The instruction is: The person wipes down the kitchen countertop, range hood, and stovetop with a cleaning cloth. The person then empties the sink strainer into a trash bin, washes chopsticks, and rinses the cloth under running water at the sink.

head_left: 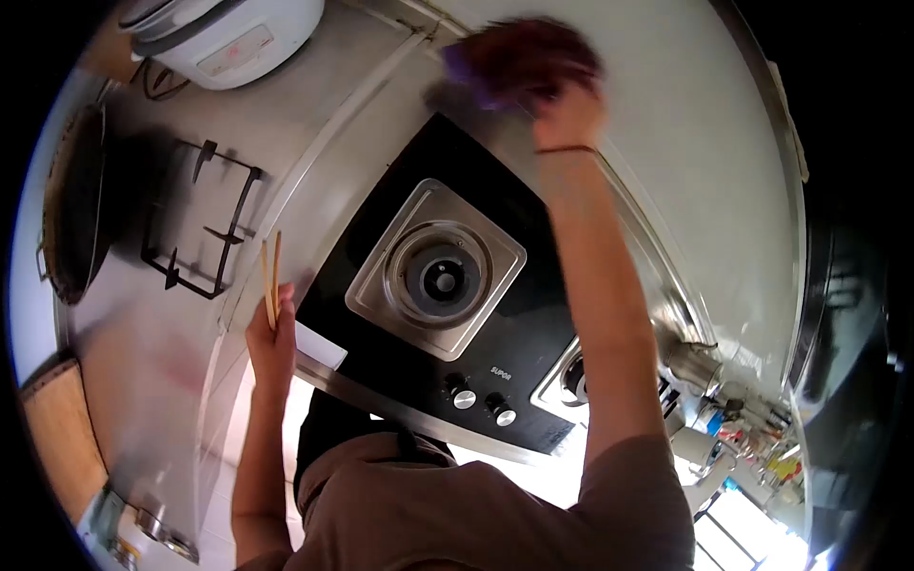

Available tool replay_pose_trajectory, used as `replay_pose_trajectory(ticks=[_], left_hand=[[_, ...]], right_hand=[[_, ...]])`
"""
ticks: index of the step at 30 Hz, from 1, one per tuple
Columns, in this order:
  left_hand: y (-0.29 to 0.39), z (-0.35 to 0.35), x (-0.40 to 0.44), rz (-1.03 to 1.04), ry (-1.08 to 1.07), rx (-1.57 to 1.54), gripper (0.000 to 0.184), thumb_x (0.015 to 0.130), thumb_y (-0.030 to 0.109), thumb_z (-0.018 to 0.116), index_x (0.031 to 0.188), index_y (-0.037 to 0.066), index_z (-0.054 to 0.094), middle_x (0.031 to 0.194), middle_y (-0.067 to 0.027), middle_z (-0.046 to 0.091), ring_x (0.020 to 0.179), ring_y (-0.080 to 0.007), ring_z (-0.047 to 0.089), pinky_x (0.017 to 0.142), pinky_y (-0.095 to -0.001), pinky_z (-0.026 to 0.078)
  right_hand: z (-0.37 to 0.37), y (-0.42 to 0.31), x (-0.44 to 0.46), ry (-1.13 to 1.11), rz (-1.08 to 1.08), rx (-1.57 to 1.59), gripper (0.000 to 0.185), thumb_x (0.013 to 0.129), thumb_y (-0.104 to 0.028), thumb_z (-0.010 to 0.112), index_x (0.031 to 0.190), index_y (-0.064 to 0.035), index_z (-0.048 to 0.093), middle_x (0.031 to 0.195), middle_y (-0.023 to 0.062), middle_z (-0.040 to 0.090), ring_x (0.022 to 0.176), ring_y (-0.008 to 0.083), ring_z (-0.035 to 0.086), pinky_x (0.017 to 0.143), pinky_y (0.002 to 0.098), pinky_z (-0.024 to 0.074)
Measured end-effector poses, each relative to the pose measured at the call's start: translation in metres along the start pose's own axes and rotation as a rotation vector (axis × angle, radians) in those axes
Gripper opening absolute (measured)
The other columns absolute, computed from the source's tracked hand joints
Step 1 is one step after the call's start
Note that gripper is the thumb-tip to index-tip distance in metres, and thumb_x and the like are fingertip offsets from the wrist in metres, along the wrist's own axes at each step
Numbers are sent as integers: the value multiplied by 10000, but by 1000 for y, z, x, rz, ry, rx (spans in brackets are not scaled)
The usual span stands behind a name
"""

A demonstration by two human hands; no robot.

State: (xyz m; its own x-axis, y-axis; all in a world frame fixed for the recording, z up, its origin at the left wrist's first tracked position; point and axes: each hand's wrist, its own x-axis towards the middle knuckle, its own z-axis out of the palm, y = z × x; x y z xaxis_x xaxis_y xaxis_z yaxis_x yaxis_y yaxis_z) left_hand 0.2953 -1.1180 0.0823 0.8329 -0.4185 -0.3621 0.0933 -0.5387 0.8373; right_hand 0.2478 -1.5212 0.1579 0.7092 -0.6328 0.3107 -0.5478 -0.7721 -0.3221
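Note:
My right hand (pixel 571 119) is stretched out at the top, closed on a dark red and purple cloth (pixel 522 59), which is smeared by motion. The cloth is at the wall (pixel 685 114) behind the gas stove (pixel 367 252); whether it touches the surface I cannot tell. At the counter edge left of the stove, my left hand (pixel 271 347) grips a pair of wooden chopsticks (pixel 272 281) pointing upward. Between my arms lies the stove's burner (pixel 443 281), bare of its grate, in a square steel drip tray (pixel 381 295).
A black pot grate (pixel 228 236) lies on the left counter beside a dark pan (pixel 81 205). Above them stands a white appliance (pixel 248 48). A wooden board (pixel 65 433) is lower left. Control knobs (pixel 464 398) line the stove's front, and a metal jug (pixel 693 369) stands right.

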Motion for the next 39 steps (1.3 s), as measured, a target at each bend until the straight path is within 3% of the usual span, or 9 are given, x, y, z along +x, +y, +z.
replay_pose_trajectory(ticks=[1, 3, 6, 8, 14, 18, 25, 29, 39], left_hand=[[-2, -1, -6, 23, 5, 11, 215, 892, 96, 494, 1041, -33, 579, 983, -116, 632, 901, -162, 590, 807, -269, 451], [-8, -6, -15, 64, -11, 28, 217, 893, 100, 495, 1041, -33, 580, 987, -117, 630, 909, -164, 587, 813, -272, 447], [-17, -17, -24, 87, -29, 45, 231, 900, 116, 487, 1048, -34, 581, 987, -116, 628, 920, -170, 578, 833, -278, 436], [-22, -21, -26, 89, -26, 57, 239, 910, 123, 471, 1056, -30, 582, 998, -115, 622, 932, -172, 568, 844, -277, 427], [1, -7, -38, 98, -94, 76, 256, 912, 128, 449, 1065, -29, 581, 1032, -99, 615, 944, -150, 557, 847, -253, 416], [13, 11, -61, 157, -167, 149, 262, 916, 137, 438, 1065, -23, 584, 1044, -92, 618, 944, -165, 566, 851, -262, 420], [-9, 43, -136, 360, -189, 206, 250, 909, 150, 449, 1003, -28, 599, 976, -129, 628, 925, -206, 585, 867, -305, 421], [9, 71, -227, 361, -191, 196, 252, 909, 170, 458, 1000, -17, 600, 1007, -107, 617, 968, -198, 564, 894, -305, 399], [32, 128, -359, 434, -393, 246, 209, 899, 137, 484, 978, 10, 630, 895, -53, 631, 808, -111, 545, 757, -244, 418]], right_hand=[[32, -5, 1, 60, -153, -231, 273, 686, -89, 605, 955, -58, 643, 1013, 104, 619, 965, 267, 559, 863, 339, 442], [74, -44, -11, -36, 322, 959, 221, 680, -80, 597, 895, -74, 648, 991, 110, 616, 957, 253, 569, 824, 339, 469], [84, -73, -62, -263, -383, 349, 222, 663, -43, 558, 851, -115, 650, 1011, 70, 569, 937, 262, 559, 742, 341, 501], [81, -77, -92, -526, -414, 82, 197, 672, -56, 545, 831, -118, 643, 949, 56, 551, 908, 275, 546, 729, 356, 501], [57, 19, -117, -235, -104, -50, 153, 719, -85, 556, 839, -122, 643, 929, 60, 552, 942, 262, 541, 737, 358, 502], [-6, 121, -163, -266, 153, -123, 239, 721, -51, 520, 919, -131, 628, 984, 64, 547, 986, 283, 531, 779, 384, 483], [-137, 256, -336, -416, 84, -265, 343, 678, -67, 622, 1013, -139, 626, 1098, 75, 526, 1025, 292, 525, 843, 365, 467], [-186, 310, -423, -405, 335, -200, 339, 691, -78, 575, 1023, -129, 626, 1141, 105, 528, 1018, 285, 540, 861, 367, 453], [-217, 263, -615, -196, 557, -85, 233, 723, -57, 488, 894, -128, 631, 979, 79, 539, 923, 294, 555, 764, 397, 478]])
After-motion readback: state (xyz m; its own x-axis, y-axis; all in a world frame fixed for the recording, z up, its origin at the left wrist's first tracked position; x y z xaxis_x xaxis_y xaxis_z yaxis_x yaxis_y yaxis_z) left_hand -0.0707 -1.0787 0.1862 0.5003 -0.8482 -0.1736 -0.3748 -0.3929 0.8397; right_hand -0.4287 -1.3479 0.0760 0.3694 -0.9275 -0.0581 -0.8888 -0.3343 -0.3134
